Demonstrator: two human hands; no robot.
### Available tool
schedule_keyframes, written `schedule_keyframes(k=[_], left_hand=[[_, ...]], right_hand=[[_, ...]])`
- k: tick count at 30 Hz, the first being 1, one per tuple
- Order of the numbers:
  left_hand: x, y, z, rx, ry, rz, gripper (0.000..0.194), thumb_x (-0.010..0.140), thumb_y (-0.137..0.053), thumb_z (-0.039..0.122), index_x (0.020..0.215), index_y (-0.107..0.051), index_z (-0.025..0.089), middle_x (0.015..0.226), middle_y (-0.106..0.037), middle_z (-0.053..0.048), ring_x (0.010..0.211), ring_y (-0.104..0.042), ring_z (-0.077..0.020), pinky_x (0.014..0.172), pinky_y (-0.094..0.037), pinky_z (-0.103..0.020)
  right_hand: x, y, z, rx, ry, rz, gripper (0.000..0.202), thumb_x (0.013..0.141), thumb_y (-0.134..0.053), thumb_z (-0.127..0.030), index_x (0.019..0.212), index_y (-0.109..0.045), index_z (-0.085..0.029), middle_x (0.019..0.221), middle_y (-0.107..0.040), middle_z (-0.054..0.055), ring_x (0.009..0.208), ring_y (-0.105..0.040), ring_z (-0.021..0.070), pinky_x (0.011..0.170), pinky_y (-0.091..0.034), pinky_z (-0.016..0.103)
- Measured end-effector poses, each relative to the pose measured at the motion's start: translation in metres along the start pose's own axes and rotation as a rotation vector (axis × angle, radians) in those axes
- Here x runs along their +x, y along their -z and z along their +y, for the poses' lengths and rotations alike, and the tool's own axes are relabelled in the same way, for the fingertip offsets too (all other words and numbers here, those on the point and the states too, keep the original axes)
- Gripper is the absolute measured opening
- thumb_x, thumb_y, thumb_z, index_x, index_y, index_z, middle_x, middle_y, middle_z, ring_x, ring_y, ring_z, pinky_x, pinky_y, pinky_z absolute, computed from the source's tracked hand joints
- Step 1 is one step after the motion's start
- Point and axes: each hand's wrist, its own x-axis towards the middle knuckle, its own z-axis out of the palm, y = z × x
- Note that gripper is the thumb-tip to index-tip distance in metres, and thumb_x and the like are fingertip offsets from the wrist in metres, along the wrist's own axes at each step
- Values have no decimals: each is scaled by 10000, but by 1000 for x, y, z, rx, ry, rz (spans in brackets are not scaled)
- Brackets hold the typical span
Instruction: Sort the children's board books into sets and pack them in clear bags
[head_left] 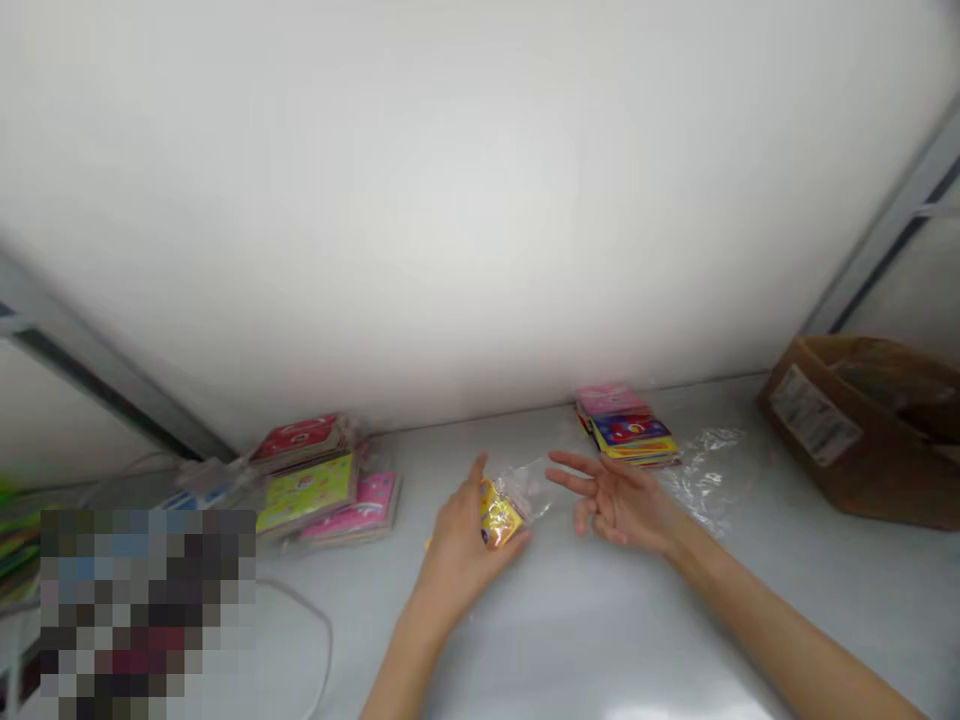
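My left hand (459, 535) is wrapped round a small yellow card pack (500, 513), its thumb along the near edge and its fingers on the far side. The pack is in a clear plastic bag (536, 485), whose loose end sticks out to the right. My right hand (619, 500) hovers just right of that loose end, fingers apart and holding nothing. Behind the right hand lies a stack of colourful cards (628, 428), pink, blue and yellow. Motion blurs the finer print.
Bagged card stacks (311, 490) in red, lime and pink lie at the left. Clear plastic bags (709, 470) lie to the right, before a cardboard box (847, 440). A white cable (326, 625) curves across the grey table (555, 630). A white wall stands behind.
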Motion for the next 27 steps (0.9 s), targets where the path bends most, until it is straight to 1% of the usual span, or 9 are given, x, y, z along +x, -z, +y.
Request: schedule_keyframes(k=[2, 4, 8, 10, 13, 17, 20, 23, 27], left_hand=[[-1, 0, 0, -1, 4, 1, 910, 710, -653, 399, 1437, -153, 178, 1350, -466, -151, 1214, -465, -306, 1002, -367, -455], [-1, 0, 0, -8, 13, 5, 901, 716, -648, 404, 1435, -155, 178, 1347, -467, -149, 1216, -466, -298, 1003, -368, -453], [1, 0, -2, -33, 22, 21, 898, 725, -638, 431, 1434, -137, 200, 1368, -441, -146, 1239, -448, -283, 1010, -363, -448], [2, 0, -3, -33, 28, 43, 907, 720, -641, 439, 1433, -134, 201, 1371, -436, -149, 1246, -440, -284, 1016, -355, -451], [3, 0, -4, -35, 41, 98, 901, 725, -635, 438, 1431, -132, 195, 1377, -422, -150, 1259, -424, -285, 1024, -344, -461], [4, 0, -4, -56, 47, 168, 888, 738, -622, 443, 1432, -132, 185, 1369, -424, -159, 1266, -416, -287, 1021, -347, -460], [5, 0, -4, -59, 44, 207, 901, 719, -637, 451, 1427, -141, 198, 1360, -433, -154, 1249, -435, -296, 1004, -366, -474], [5, 0, -4, -63, 49, 205, 902, 719, -638, 440, 1425, -135, 191, 1354, -433, -157, 1251, -429, -301, 1001, -366, -488], [5, 0, -5, -69, 50, 177, 904, 729, -634, 424, 1427, -118, 174, 1354, -430, -163, 1265, -409, -292, 1020, -347, -480]], right_hand=[[1, 0, 2, 9, -18, -23, 498, 856, -399, -467, 1280, -512, -233, 1379, -464, 130, 697, -669, 158, 345, -364, 152], [1, 0, 2, 31, -5, -11, 504, 847, -413, -483, 1274, -511, -234, 1376, -469, 124, 703, -671, 159, 361, -394, 164], [4, 5, -2, 112, 88, 106, 427, 878, -405, -454, 1216, -546, -235, 1294, -553, 102, 674, -661, 122, 410, -436, 167], [5, 7, -4, 119, 83, 172, 393, 897, -409, -423, 1206, -548, -222, 1200, -618, 103, 651, -656, 104, 427, -442, 154], [6, 5, 0, 62, -65, 163, 423, 909, -418, -382, 1282, -479, -191, 1105, -662, 124, 615, -656, 102, 433, -451, 156], [11, -6, 18, 17, -274, 27, 500, 906, -419, -367, 1372, -361, -193, 1093, -669, 138, 580, -664, 113, 453, -470, 182], [15, -15, 35, -5, -398, -32, 553, 891, -433, -445, 1379, -331, -205, 1129, -651, 148, 616, -687, 136, 551, -514, 229], [16, -19, 44, -19, -427, -32, 606, 850, -500, -478, 1367, -335, -209, 1251, -571, 163, 762, -704, 176, 652, -523, 257], [15, -19, 45, -12, -418, -17, 519, 825, -551, -445, 1280, -453, -216, 1370, -465, 124, 1006, -642, 215, 724, -519, 286]])
